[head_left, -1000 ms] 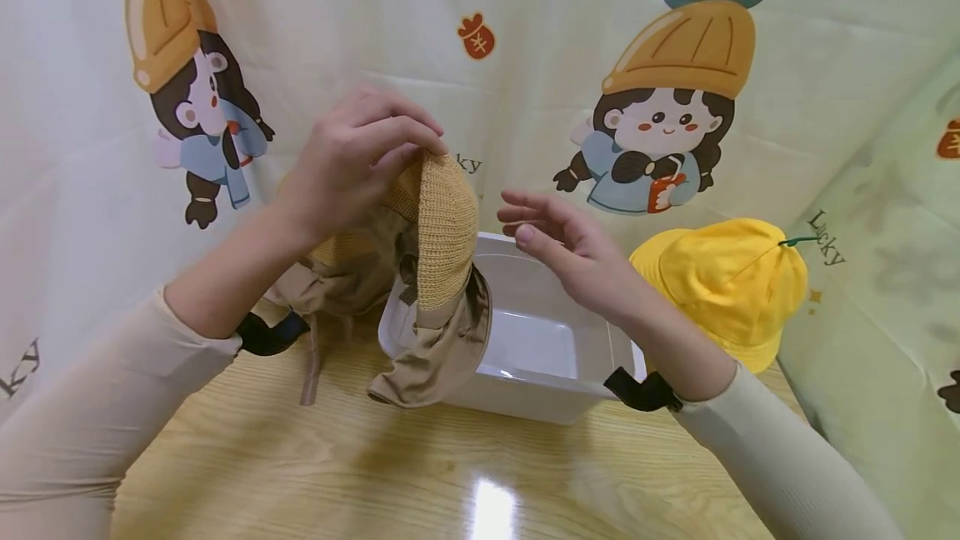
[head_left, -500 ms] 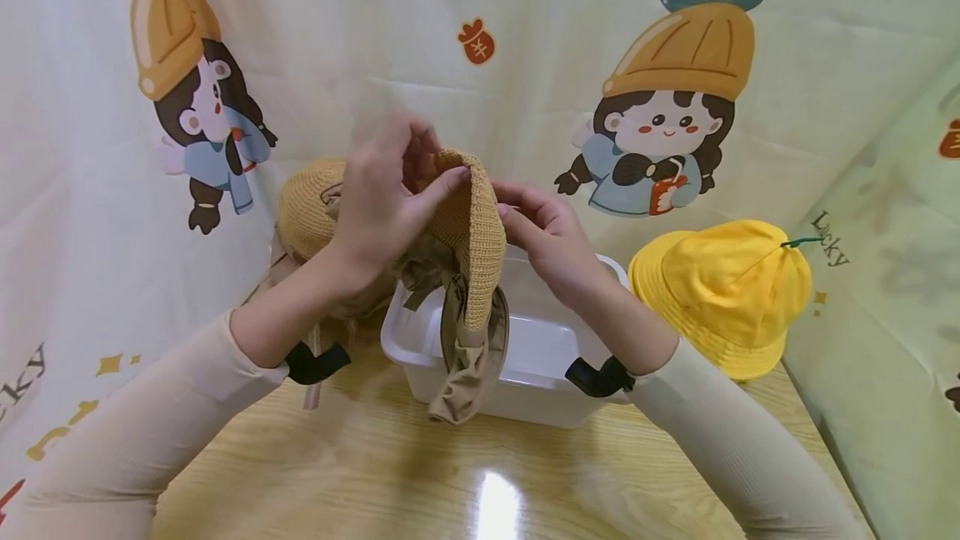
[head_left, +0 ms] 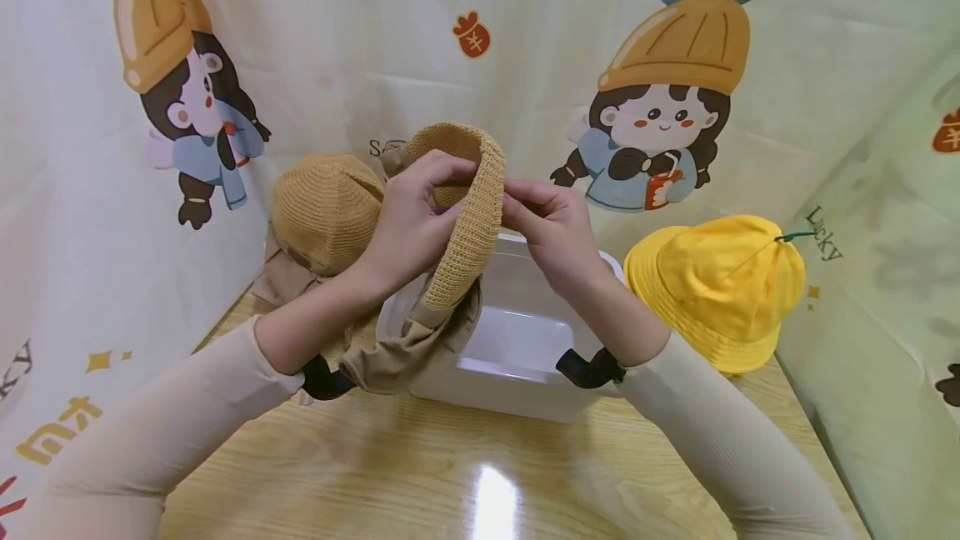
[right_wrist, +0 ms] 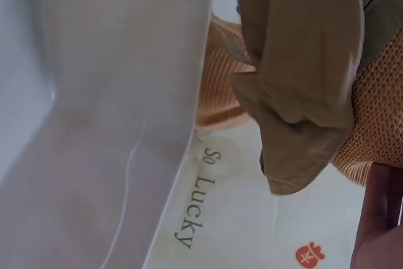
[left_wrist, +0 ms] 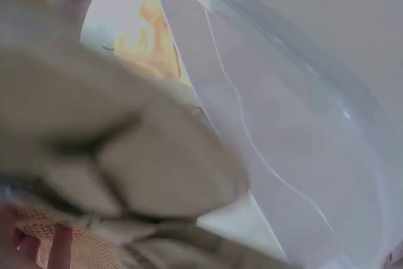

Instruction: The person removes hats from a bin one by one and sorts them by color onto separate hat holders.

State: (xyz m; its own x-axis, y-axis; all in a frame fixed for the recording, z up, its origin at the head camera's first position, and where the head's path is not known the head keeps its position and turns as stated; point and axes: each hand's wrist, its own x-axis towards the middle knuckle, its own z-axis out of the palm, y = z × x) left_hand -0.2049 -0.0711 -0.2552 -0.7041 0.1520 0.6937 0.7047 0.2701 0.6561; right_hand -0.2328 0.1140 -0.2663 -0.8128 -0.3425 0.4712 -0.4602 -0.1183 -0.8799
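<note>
In the head view a tan knit hat [head_left: 468,244] with a brown cloth brim [head_left: 408,357] is held up over the left part of a white plastic bin [head_left: 517,340]. My left hand [head_left: 412,219] reaches into the hat's hollow and grips the knit from inside. From the right, my right hand [head_left: 551,219] pinches the outer side of the knit with thumb and fingers. The brim hangs down over the bin's edge. Blurred brown cloth [left_wrist: 164,162] covers much of the left wrist view. In the right wrist view, fingers [right_wrist: 376,209] touch the knit [right_wrist: 381,105].
A second tan knit hat [head_left: 322,207] with brown cloth sits left of the bin, against the curtain. On the right stands a yellow bucket hat [head_left: 720,290] with a green stem. All rest on a wooden table [head_left: 375,465], before a printed curtain [head_left: 525,40].
My right hand has come in and taken hold of the hat. The left hand has moved right and down from the top into its hollow. The hat has turned, showing its inside.
</note>
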